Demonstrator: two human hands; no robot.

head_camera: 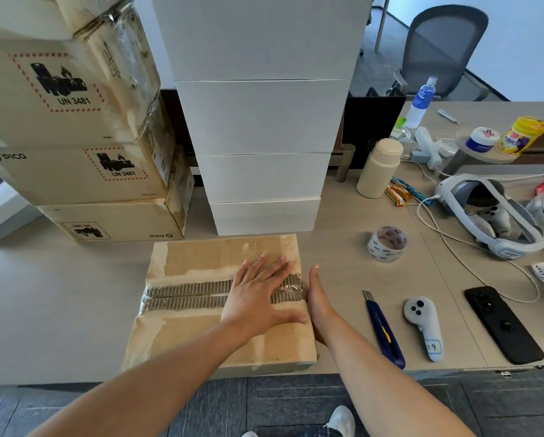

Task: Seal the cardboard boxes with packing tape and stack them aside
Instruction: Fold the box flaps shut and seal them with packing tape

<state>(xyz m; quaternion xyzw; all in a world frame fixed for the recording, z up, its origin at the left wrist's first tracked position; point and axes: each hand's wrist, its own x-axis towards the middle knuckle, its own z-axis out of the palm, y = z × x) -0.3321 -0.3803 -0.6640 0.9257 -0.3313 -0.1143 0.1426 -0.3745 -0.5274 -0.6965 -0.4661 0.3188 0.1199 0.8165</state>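
In the head view, the cardboard box (198, 266) lies on the tabletop (59, 310) at the near edge, directly in front of a stack of white boxes (264, 121) and to the right of a stack of brown shipping boxes (75, 127). A strip of clear tape (185, 294) runs across the box's centre seam, wrinkled at its left end. The left hand (261, 291) lies flat on the lid over the right part of that strip, its grip wide, fingers straight and spread, holding nothing. The right hand (318, 294) stands edge-on against the box's right side wall where the tape turns over the edge; its grip is wide too, fingers straight, though the thumb is hidden. The step looks like pressing the tape down, with the box nearly sealed. To do it well, I judge the left palm should slide firmly along the seam toward the wrinkled end, pushing air out, while the right hand rubs the overhang tight against the wall and braces the box so it does not skate off the near edge. The 2 flaps should meet flush before pressure goes on. The tape roll (387, 244) stands well to the right, and a blue utility knife (384, 332) lies near the right forearm if a second strip is needed.
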